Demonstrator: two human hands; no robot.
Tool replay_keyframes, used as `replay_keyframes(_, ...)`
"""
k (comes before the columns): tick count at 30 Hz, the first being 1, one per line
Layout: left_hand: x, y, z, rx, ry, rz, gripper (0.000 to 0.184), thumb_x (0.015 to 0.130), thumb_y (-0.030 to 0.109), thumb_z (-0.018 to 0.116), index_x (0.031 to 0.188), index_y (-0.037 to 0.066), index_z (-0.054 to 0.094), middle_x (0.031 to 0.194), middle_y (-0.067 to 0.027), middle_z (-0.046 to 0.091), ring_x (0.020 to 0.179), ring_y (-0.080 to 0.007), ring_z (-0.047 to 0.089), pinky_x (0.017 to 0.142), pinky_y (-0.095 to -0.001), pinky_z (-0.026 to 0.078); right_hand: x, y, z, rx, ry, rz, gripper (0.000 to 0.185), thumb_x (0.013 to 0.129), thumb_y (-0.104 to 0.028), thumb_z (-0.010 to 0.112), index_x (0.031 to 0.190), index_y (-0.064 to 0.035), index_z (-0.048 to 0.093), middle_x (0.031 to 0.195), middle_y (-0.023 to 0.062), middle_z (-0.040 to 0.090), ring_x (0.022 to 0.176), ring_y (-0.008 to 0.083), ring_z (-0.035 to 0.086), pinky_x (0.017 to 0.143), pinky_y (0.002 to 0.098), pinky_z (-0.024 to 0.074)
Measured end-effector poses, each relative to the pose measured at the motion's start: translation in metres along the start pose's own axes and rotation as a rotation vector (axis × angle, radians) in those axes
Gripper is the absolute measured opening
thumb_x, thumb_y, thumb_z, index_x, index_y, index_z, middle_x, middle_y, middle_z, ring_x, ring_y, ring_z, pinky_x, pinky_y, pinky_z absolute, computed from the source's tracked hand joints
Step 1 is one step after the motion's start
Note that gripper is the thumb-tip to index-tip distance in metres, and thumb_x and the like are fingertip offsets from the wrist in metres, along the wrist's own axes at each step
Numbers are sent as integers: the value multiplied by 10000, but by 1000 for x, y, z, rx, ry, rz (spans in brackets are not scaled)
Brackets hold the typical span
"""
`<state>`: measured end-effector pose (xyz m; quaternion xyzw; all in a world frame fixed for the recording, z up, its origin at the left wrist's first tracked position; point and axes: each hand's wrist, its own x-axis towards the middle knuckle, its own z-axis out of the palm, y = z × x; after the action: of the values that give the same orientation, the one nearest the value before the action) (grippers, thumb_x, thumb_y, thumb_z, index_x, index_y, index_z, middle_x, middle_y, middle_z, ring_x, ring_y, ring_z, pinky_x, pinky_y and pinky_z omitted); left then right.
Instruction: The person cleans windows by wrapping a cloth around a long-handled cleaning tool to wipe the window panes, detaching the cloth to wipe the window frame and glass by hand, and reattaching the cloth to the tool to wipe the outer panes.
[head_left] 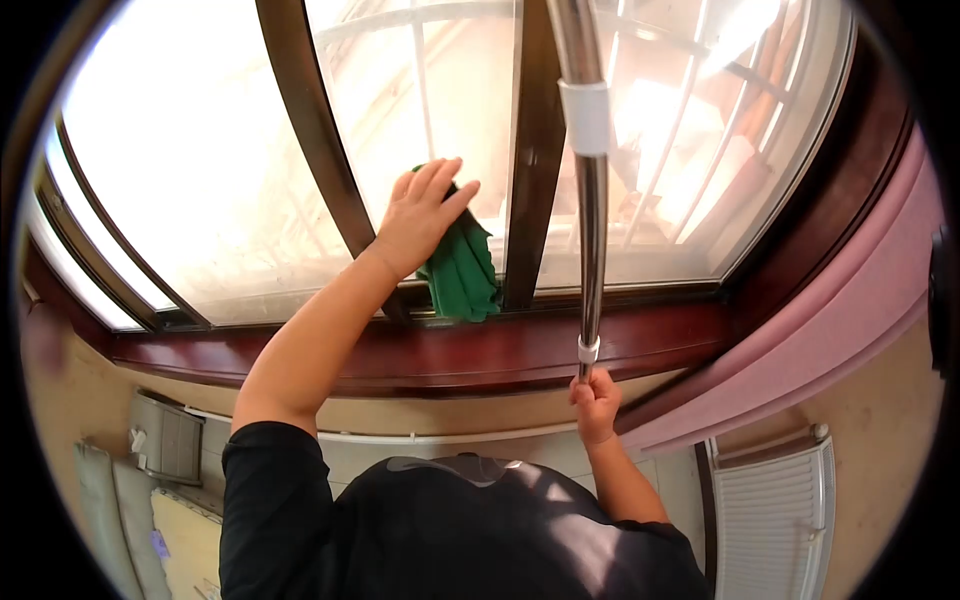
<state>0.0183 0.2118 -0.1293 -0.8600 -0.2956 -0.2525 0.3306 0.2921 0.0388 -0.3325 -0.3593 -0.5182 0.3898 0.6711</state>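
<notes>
A green cloth (462, 262) lies against the middle window pane (395, 95), its lower end hanging over the bottom of the frame. My left hand (418, 215) reaches up and holds it to the glass, fingers stretched over the cloth's upper part. Lower on the right, my right hand (596, 404) is closed around the bottom end of a shiny metal pole (592, 230). This pole stands nearly upright in front of the window, with white collars on it, and its top runs out of view.
Below the panes runs a dark red wooden sill (450, 355). A pink curtain (800, 350) hangs at the right. Down by the floor are a white radiator (770, 520) on the right and a grey box-like object (168, 437) on the left. Bars show outside the glass.
</notes>
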Motion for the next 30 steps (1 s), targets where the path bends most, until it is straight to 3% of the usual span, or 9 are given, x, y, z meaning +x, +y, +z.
replay_keyframes(3, 7, 6, -6, 227, 104, -301, 778, 554, 148, 800, 1264, 191, 482, 1315, -88, 382, 1255, -280, 348, 949, -447, 289, -1, -4, 1, 29, -10, -37, 78, 846, -92, 585, 806, -49, 535, 671, -20, 502, 567, 40, 446, 511, 198, 377)
replay_keyframes(6, 7, 7, 1, 96, 127, -538, 718, 546, 143, 803, 1199, 173, 507, 1225, -84, 426, 1179, -290, 400, 919, -453, 312, -1, -9, 3, 60, -29, -43, 58, 828, -59, 577, 803, -47, 525, 694, -16, 500, 601, 48, 446, 541, 201, 381)
replay_keyframes(10, -1, 16, 14, 58, 79, -545, 443, 627, 87, 746, 1005, 114, 516, 1046, -63, 506, 1020, -287, 485, 793, -406, 402, 11, -38, 13, -221, -262, -55, 143, 782, -45, 649, 774, -40, 507, 694, 6, 510, 625, 87, 456, 562, 225, 386)
replay_keyframes(12, -2, 18, 12, 30, 227, -478, 291, 678, 38, 687, 907, 80, 514, 939, -80, 529, 894, -306, 528, 708, -400, 429, 8, -45, 23, -192, -259, 46, 141, 803, -73, 652, 774, -36, 519, 646, -2, 488, 586, 88, 442, 534, 234, 379)
replay_keyframes(15, 0, 22, 4, -481, 171, -894, 90, 801, 67, 583, 827, 16, 514, 732, -149, 544, 710, -352, 550, 645, -405, 436, 15, -47, 28, -176, -239, 22, 117, 818, -78, 637, 774, -34, 538, 608, -12, 471, 553, 87, 421, 516, 243, 373)
replay_keyframes(19, -4, 10, -16, -715, 86, -946, 155, 858, 159, 543, 860, 5, 542, 707, -153, 571, 715, -281, 587, 641, -373, 443, 14, -48, 11, -81, -321, 185, 74, 812, -61, 639, 804, -16, 581, 656, -8, 522, 603, 71, 465, 546, 240, 396)
replay_keyframes(22, 9, 5, -58, -1227, -291, -1229, 207, 841, 161, 525, 834, -24, 619, 733, -93, 629, 645, -171, 591, 593, -312, 480, 19, -69, 11, -144, -397, 83, 71, 800, -34, 646, 850, -13, 600, 722, 9, 567, 675, 66, 516, 597, 224, 423)
replay_keyframes(24, 17, 4, -90, -1373, -422, -1328, 211, 831, 156, 533, 842, -30, 631, 763, -103, 634, 646, -181, 602, 598, -319, 517, 21, -68, 14, 64, -307, 294, 99, 804, -9, 639, 885, -4, 582, 733, 16, 571, 684, 75, 533, 610, 225, 433)
replay_keyframes(30, -5, -36, -153, -1361, -301, -1465, 205, 830, 139, 530, 896, -34, 617, 844, -122, 626, 706, -205, 617, 626, -331, 543, 31, -59, 6, -149, -455, 240, 109, 849, -81, 587, 767, -10, 595, 615, -6, 512, 558, 75, 473, 519, 235, 395)
